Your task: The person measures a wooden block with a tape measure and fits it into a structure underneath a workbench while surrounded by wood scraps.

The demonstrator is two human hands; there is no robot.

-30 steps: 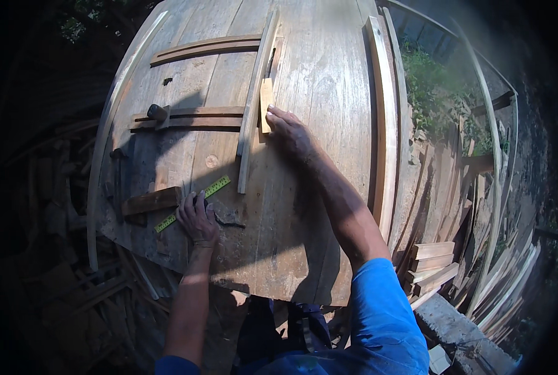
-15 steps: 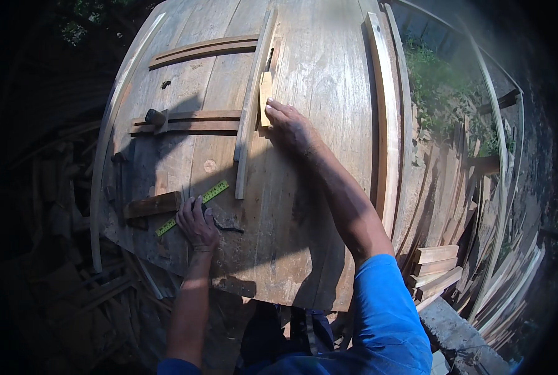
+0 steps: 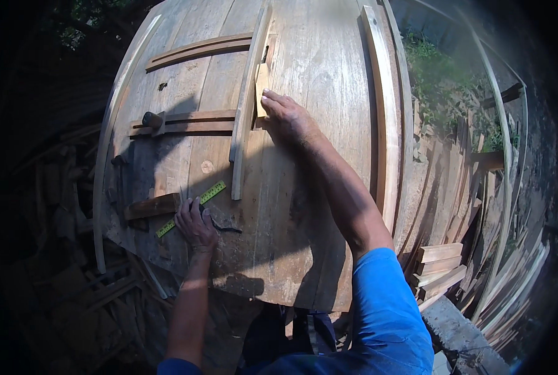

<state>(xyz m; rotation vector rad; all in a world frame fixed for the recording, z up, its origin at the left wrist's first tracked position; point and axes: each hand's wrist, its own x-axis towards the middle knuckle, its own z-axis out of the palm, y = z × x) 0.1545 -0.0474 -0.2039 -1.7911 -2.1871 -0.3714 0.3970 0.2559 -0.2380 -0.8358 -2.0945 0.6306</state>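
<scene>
My right hand point(image 3: 289, 117) is at a short, pale wooden block point(image 3: 262, 87), its fingertips on the block's right edge; the thumb is hidden. The block lies along a long narrow wooden strip point(image 3: 249, 106) on the large plank panel point(image 3: 319, 81). Lower left, my left hand point(image 3: 196, 228) has its fingers curled over a yellow ruler point(image 3: 212, 191) with dark markings, lying slantwise. A thin dark piece point(image 3: 229, 229) sticks out from under that hand; whether it joins the ruler I cannot tell. Beside the ruler sits a brown wood block point(image 3: 154, 207).
A hammer point(image 3: 152, 119) rests across paired brown slats point(image 3: 197, 121). More slats point(image 3: 197, 51) lie farther off. A thick pale batten point(image 3: 384, 125) runs along the panel's right side. Stacked offcuts point(image 3: 440, 262) and leaning boards stand at right; scrap wood point(image 3: 91, 294) fills the shaded left.
The whole view has shifted slightly, moving the panel and its pieces a little left and up. Both hands keep nearly the same places against the block and the ruler.
</scene>
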